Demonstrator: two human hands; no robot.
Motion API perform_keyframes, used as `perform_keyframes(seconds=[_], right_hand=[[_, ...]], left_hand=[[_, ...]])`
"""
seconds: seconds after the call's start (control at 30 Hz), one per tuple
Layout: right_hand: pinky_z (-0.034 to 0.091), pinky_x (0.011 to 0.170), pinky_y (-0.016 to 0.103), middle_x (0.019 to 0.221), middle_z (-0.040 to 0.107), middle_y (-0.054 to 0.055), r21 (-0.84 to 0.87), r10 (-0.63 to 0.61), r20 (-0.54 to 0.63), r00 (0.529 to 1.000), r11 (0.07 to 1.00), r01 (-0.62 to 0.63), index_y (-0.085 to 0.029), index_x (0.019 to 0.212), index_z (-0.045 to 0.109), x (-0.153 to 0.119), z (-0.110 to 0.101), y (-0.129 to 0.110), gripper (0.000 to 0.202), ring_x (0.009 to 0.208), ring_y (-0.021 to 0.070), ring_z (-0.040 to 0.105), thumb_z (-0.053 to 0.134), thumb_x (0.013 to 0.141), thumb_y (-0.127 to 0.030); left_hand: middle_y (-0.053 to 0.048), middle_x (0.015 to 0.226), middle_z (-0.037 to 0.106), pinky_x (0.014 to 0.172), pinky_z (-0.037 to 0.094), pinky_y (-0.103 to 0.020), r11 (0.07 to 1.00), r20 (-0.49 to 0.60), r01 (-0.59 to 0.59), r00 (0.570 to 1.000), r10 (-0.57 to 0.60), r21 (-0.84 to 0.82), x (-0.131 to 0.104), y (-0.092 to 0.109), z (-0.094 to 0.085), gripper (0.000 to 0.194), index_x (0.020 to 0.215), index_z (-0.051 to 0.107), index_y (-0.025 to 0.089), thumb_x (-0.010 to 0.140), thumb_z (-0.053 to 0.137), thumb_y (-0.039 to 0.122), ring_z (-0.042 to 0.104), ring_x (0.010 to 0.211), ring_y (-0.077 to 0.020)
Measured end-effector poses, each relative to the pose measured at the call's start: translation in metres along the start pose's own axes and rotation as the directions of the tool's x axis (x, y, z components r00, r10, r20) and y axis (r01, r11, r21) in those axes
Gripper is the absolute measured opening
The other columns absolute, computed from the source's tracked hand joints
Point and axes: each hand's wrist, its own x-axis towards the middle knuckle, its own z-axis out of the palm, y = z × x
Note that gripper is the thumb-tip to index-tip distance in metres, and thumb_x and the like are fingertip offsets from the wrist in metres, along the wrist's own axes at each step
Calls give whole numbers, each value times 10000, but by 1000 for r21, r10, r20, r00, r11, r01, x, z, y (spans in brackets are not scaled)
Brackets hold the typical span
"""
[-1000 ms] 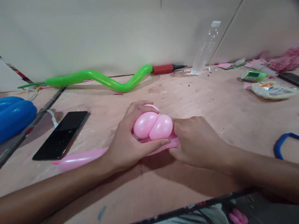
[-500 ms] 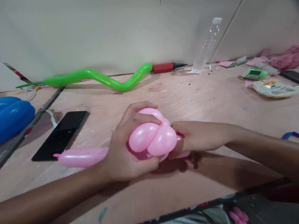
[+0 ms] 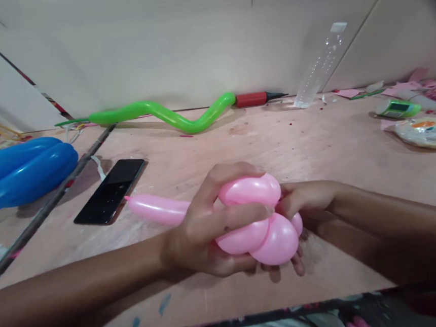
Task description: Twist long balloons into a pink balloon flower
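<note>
A pink modelling balloon [image 3: 274,240], twisted into several round bubbles, is held between both hands just over the table. My left hand [image 3: 216,224] wraps round the bubbles from the left, its fingers spread over their top and side. From the right, my right hand [image 3: 301,199] grips the balloon at the bubbles' right side; some of its fingertips show beneath. What exactly its fingers pinch is hidden. A long, straight length of the pink balloon sticks out to the left behind my left wrist and ends in a small tip.
A black phone [image 3: 109,193] lies left of my hands, beside a blue balloon [image 3: 31,172]. Along the wall rest a bent green balloon [image 3: 164,118], a red hand pump [image 3: 251,99] and a leaning clear plastic bottle [image 3: 320,68]. Rightward are a green-labelled container [image 3: 398,108] and a plastic packet [image 3: 429,132].
The view has shifted leftward. Both hands and the pink balloon have turned and sit lower in the picture; my left fingers now reach further across the bubbles.
</note>
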Motion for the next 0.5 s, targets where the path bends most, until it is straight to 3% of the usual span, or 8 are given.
perform_keyframes(seconds=[0.1,0.2,0.33,0.43,0.5], right_hand=[[421,462,162,739,701,-7,-31,-168,-61,984,986,167,-155,961,692,4,-7,9,267,535,98,603,688,696,-130],[420,460,164,696,644,-30,-57,-239,-119,964,971,234,-140,888,687,7,-10,19,214,525,80,552,750,685,-161],[404,482,162,643,578,-48,-7,-301,-177,937,952,305,-137,777,662,5,-9,28,154,542,71,510,760,679,-204],[490,560,213,682,629,-13,-32,-286,-213,934,958,286,-154,765,663,3,-8,28,123,628,125,602,732,687,-220],[543,623,265,757,684,21,-96,-258,-262,930,966,241,-170,816,678,2,-8,27,144,753,188,678,720,695,-235]], left_hand=[[-70,1384,518,996,554,-528,992,-34,-103,994,106,72,-3,-6,6,512,1145,614,345,708,872,413,585,1201,-314],[-61,1365,536,980,560,-521,982,-56,-145,987,153,119,-6,-9,8,462,1124,621,355,727,846,427,603,1162,-298],[-47,1387,523,986,565,-515,987,-16,-85,996,88,137,-4,-4,4,480,1139,617,373,725,846,453,603,1187,-299],[-44,1391,524,1019,539,-525,997,-10,-39,999,40,60,1,-2,4,486,1113,640,356,695,876,435,594,1217,-312],[-10,1332,579,1022,535,-517,995,5,97,995,-97,-23,5,-3,6,412,990,681,364,650,897,450,621,1179,-298]])
